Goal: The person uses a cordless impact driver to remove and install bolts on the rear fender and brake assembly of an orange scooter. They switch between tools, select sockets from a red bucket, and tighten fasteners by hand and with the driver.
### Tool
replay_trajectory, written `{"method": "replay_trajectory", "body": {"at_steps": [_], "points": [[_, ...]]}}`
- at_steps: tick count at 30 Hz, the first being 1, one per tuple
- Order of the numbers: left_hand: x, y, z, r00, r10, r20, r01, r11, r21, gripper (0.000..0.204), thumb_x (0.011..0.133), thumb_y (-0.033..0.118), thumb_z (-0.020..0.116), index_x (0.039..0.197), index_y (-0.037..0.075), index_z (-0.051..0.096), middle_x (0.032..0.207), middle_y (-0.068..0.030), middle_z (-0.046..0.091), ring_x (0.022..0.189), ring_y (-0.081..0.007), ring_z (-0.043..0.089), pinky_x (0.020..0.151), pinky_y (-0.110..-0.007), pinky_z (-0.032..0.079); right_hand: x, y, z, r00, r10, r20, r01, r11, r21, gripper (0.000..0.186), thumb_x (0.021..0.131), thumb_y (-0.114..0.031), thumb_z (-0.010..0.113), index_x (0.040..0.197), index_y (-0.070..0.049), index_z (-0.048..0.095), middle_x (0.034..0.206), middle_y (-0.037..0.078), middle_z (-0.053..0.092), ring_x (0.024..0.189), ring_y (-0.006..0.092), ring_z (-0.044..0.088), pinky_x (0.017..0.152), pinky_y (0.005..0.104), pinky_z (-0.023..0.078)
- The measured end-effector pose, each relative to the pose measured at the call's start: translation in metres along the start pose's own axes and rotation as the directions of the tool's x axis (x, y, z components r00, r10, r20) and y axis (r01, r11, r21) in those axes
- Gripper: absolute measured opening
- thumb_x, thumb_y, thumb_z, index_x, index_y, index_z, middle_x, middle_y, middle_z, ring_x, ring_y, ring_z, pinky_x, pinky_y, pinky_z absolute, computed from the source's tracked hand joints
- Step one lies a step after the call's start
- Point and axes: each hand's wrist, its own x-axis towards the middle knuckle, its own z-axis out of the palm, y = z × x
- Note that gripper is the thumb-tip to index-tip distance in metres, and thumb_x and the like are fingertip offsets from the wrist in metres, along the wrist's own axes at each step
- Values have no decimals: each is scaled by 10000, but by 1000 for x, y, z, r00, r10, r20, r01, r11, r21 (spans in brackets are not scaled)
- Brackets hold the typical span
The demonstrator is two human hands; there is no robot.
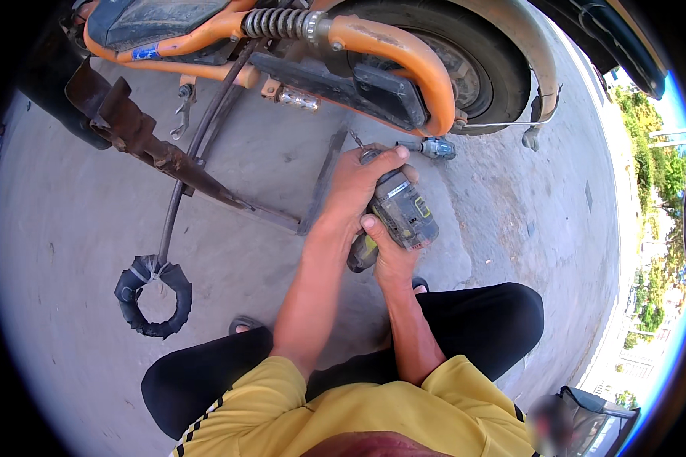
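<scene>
Between my two hands is a dark cordless drill (406,215) with a yellow-green marking, a thin bit (356,139) pointing up and to the left. My left hand (353,183) wraps the drill near its chuck end, thumb stretched over the top. Lower down, my right hand (392,255) grips the same tool by its battery end, thumb on the near edge. Some of the drill's body is hidden by my fingers. Just beyond it, a grey-blue tool (437,148) lies on the ground beside the orange motorbike frame (389,47).
The bike's rear wheel (503,84) and coil spring (276,23) are at the far side. A rusty metal bracket (141,137) and a long rod (177,202) ending in a black wrapped ring (154,329) stand at left. A flat metal bar (324,179) rests on the concrete.
</scene>
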Motion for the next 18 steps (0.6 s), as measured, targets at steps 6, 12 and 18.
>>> {"method": "replay_trajectory", "body": {"at_steps": [6, 12, 18], "points": [[4, -7, -2, 995, 30, 99, -21, 996, -87, 188, 896, 164, 768, 954, 31, 649, 853, -151, 743, 728, -193, 716, 687, -329, 616, 3, 10, -13, 994, 101, 50, -105, 991, 80, 449, 810, -9, 863, 1211, -5, 660, 1044, 66, 708, 870, 170, 682, 772, 327, 576], [1, -1, 13, 927, 140, 349, -87, 983, -163, 120, 919, 149, 727, 930, 78, 631, 918, -150, 749, 877, -217, 717, 813, -376, 611, 1, -25, -26, 976, 187, 110, -198, 974, 106, 429, 830, -1, 790, 1228, -8, 631, 988, 94, 685, 774, 212, 660, 729, 357, 560], [-12, -8, 79, 828, 286, 483, -25, 878, -478, 260, 991, 320, 696, 1069, 89, 607, 1044, -127, 749, 922, -163, 712, 863, -349, 602, -3, -157, -58, 990, 95, 100, -51, 925, -377, 469, 758, -26, 912, 1176, -6, 701, 1070, 52, 715, 971, 153, 660, 866, 315, 551]]}}
